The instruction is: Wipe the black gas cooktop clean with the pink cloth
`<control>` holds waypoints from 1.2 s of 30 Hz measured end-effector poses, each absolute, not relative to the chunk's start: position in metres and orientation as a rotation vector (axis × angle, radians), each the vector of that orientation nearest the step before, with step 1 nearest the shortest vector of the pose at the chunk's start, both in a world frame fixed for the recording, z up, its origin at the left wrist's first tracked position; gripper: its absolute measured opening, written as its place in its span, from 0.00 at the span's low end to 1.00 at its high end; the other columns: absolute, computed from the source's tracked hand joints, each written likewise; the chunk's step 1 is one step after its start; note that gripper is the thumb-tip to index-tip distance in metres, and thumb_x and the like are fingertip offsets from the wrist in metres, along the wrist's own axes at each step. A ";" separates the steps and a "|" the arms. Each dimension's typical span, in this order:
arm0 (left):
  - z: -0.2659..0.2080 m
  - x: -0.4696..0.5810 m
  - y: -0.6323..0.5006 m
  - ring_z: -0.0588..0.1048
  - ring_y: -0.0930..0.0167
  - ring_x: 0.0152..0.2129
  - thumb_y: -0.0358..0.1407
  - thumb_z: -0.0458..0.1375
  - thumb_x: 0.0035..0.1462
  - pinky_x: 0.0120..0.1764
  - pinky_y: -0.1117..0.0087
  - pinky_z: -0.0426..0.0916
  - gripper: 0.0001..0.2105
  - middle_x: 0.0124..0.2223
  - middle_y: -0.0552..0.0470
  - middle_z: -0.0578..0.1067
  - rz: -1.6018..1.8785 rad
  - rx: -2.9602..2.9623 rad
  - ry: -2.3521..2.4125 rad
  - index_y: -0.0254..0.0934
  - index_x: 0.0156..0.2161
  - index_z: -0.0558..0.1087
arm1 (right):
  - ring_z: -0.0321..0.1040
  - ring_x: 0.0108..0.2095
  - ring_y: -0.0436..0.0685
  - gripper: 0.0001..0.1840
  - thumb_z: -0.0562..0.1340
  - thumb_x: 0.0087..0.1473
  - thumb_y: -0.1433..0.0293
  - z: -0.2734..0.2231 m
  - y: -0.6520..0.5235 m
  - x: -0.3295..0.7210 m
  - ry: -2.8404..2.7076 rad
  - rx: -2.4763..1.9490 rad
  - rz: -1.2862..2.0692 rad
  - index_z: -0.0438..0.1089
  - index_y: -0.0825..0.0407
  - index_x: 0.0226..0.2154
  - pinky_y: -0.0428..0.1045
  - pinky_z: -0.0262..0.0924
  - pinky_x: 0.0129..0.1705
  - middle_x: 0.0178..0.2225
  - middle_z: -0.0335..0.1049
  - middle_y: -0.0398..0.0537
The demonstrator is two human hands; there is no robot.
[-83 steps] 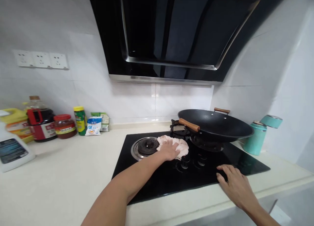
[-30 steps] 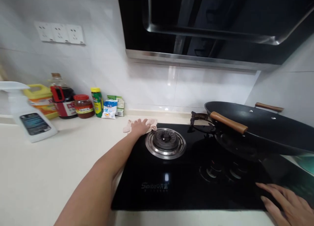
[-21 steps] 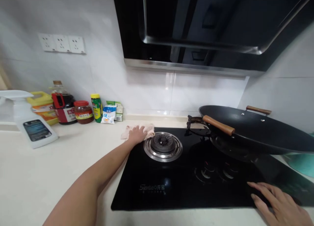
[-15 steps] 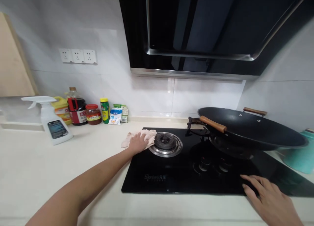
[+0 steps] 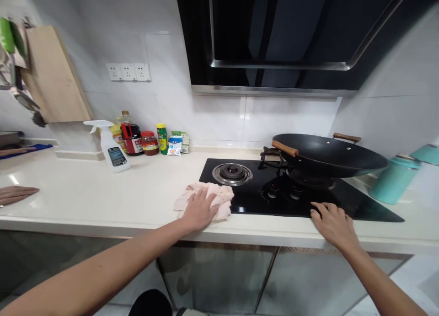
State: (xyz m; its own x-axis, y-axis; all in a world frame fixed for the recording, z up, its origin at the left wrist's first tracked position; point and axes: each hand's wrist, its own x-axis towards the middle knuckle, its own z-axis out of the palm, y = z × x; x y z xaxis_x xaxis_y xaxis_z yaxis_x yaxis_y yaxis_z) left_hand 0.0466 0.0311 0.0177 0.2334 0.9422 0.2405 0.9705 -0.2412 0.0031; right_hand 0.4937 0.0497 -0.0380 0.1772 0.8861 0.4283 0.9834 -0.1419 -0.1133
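On the right of the stove (image 5: pixel 254 205) sits a black wok (image 5: pixel 329 156); far left, a spray bottle (image 5: pixel 115 153). The pink cloth (image 5: pixel 224 198) overlaps the stove's near-left corner, under the flattened left hand (image 5: pixel 199 212) — the right hand (image 5: pixel 334 224), loosely bent, rests at the front edge.

The cloth (image 5: pixel 224 199) is rumpled, soft-looking fabric, matt. The cooktop (image 5: pixel 254 205) looks like glossy glass, its burner ring (image 5: pixel 232 183) polished metal. The wok (image 5: pixel 318 153) looks mostly matt (its handles (image 5: pixel 285 148) are smooth wood), the spray bottle (image 5: pixel 109 144) is smooth plastic, and the desk (image 5: pixel 147 188) shines slightly.
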 end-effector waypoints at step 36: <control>-0.012 0.140 -0.017 0.66 0.55 0.50 0.55 0.63 0.54 0.54 0.49 0.59 0.38 0.56 0.39 0.68 -0.447 -2.615 -1.129 0.43 0.64 0.59 | 0.62 0.57 0.69 0.34 0.42 0.61 0.45 -0.048 0.061 0.519 -1.755 -2.054 -0.164 0.68 0.39 0.56 0.67 0.56 0.57 0.58 0.65 0.50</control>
